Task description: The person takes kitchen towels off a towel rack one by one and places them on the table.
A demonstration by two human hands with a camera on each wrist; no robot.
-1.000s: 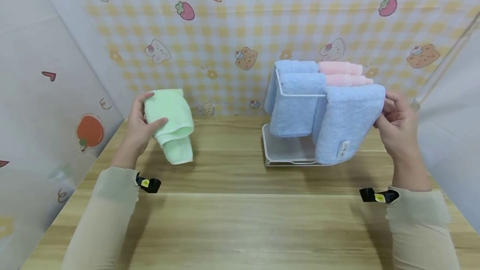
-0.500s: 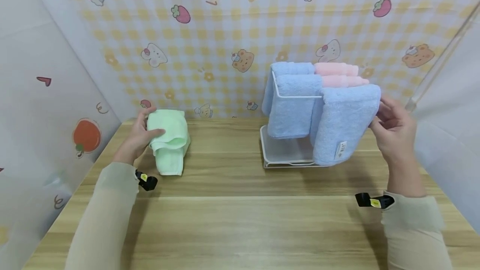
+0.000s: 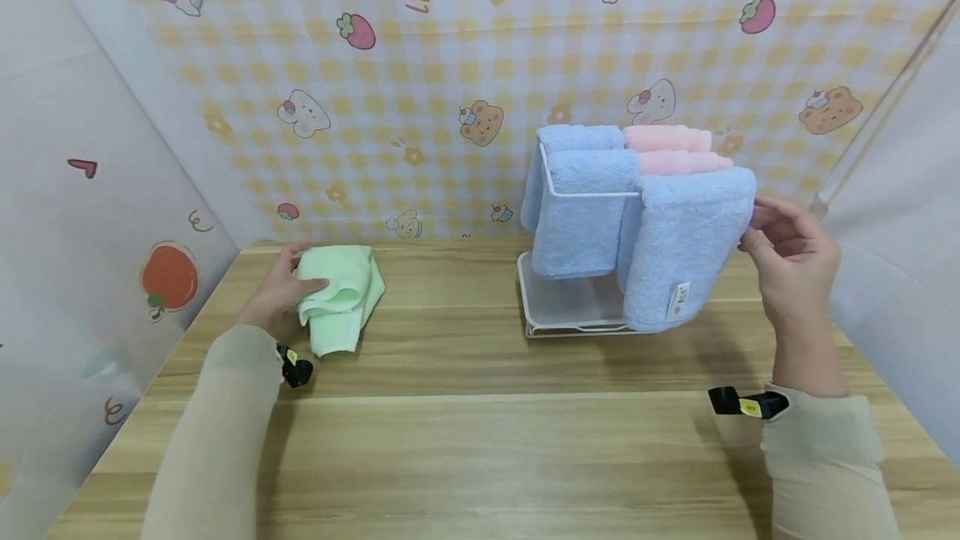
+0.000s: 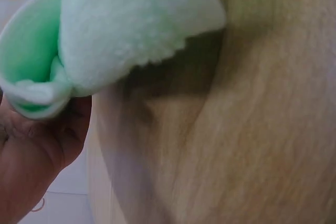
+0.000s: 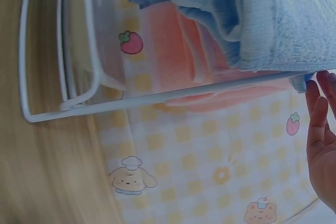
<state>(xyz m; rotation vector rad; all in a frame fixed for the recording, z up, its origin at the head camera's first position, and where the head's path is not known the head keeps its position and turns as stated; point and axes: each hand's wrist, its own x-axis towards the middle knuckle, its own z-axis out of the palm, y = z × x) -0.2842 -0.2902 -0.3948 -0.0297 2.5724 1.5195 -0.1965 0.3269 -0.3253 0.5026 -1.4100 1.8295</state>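
Note:
In the head view my left hand (image 3: pixel 279 290) grips a folded light green towel (image 3: pixel 341 277) low at the table's back left, thumb on top. The left wrist view shows its looped fold (image 4: pixel 31 61) close over the wood. My right hand (image 3: pixel 795 252) pinches the right edge of the front blue towel (image 3: pixel 682 248), which hangs over a white wire rack (image 3: pixel 588 192) and carries a white label. In the right wrist view the fingertips (image 5: pixel 315 90) are right at the end of the rack's bar.
Behind the front towel, another two blue towels (image 3: pixel 588 219) and two pink towels (image 3: pixel 667 138) hang on the rack. Its white tray base (image 3: pixel 536 298) stands on the wooden table (image 3: pixel 465 457). A checked, printed backdrop (image 3: pixel 420 73) rises behind the table.
My left hand has lowered the green towel from above down to the table. The right hand has stayed at the blue towel's edge, and the head view has shifted slightly.

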